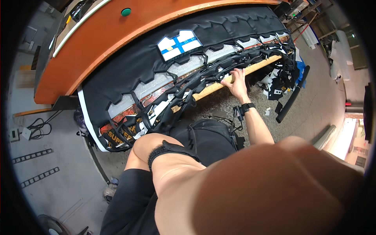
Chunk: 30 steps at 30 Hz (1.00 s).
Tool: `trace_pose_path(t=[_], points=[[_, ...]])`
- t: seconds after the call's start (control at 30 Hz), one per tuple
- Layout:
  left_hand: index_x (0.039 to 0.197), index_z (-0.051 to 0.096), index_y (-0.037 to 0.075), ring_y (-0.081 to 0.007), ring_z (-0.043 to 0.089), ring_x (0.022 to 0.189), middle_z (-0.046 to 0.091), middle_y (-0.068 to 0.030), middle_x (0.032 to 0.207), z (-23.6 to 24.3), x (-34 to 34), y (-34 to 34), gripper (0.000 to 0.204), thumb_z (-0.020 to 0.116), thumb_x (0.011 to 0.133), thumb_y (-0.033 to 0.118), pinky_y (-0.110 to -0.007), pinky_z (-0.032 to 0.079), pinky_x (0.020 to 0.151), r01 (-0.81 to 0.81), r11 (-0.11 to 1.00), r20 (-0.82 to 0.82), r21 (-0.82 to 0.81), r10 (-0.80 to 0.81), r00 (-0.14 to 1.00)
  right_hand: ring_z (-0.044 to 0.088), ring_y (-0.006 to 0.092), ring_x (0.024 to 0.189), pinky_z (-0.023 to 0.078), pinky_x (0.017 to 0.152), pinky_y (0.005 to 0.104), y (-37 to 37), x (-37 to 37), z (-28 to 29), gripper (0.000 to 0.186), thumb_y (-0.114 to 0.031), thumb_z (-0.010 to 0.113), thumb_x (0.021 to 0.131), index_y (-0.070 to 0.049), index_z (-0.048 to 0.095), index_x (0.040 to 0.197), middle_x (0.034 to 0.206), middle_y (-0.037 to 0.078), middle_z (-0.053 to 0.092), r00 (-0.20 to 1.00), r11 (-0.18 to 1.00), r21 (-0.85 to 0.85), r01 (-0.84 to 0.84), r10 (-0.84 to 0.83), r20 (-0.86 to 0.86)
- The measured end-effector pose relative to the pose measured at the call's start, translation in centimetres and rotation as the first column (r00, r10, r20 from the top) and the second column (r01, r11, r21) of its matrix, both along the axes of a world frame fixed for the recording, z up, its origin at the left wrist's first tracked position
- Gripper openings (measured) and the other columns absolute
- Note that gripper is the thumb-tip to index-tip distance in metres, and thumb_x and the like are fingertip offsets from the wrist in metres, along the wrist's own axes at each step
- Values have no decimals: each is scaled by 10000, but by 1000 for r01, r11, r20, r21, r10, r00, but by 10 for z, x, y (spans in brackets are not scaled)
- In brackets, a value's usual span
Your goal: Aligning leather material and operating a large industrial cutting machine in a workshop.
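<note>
My right hand (pixel 237 85), with a dark band on its wrist, comes in from the right. Its thumb and fingers are curled around a long, light wooden bar (pixel 260 65) at the front of the machine. Just beyond, black sheet material (pixel 231 28) with a notched edge lies over a grey metal bar (pixel 154 87). Looped black offcuts (pixel 188 84) hang tangled along it. A blue-and-white patch (pixel 179 45) sits on the black sheet. My left hand is not seen; a bare limb with a black strap (pixel 169 150) fills the lower foreground.
An orange machine panel (pixel 62 80) with a green button (pixel 125 12) arches across the back. Scraps (pixel 272 84) are heaped at right beside a black roll (pixel 293 94). Cables (pixel 39 127) lie on the left. A black mesh item (pixel 211 135) is between me and the machine.
</note>
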<state>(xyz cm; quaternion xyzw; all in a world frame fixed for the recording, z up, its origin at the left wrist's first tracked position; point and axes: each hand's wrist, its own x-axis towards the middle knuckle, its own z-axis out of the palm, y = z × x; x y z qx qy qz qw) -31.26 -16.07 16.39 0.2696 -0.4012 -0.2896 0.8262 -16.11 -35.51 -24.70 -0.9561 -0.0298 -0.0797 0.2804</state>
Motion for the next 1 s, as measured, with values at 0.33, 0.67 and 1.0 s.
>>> trace_pose_path(t=[0.33, 0.67, 1.0], points=[[864, 597, -51, -148, 557, 766, 637, -98, 846, -8, 19, 16, 309, 689, 889, 243, -304, 425, 710, -12, 1000, 13, 29, 11, 1000, 260, 484, 1500, 312, 1225, 526, 1, 0, -1, 746, -415, 927, 709, -24, 597, 1253, 1473, 197, 479, 1000, 1000, -2, 17, -17, -12], [833, 604, -46, -133, 558, 734, 643, -84, 814, 3, 8, 17, 290, 694, 889, 224, -294, 429, 685, 77, 997, 66, 3, -77, 995, 248, 480, 1516, 310, 1230, 510, 0, 1, 4, 739, -421, 935, 693, -21, 621, 1230, 1485, 190, 475, 999, 998, 59, 32, -30, -29], [801, 610, -42, -119, 559, 702, 648, -70, 782, 6, -5, 7, 276, 699, 889, 204, -283, 433, 660, 118, 990, 117, -74, -109, 987, 243, 490, 1508, 311, 1226, 520, 3, -1, 4, 734, -424, 928, 710, -31, 616, 1247, 1492, 199, 476, 999, 999, 28, 40, -39, -31]])
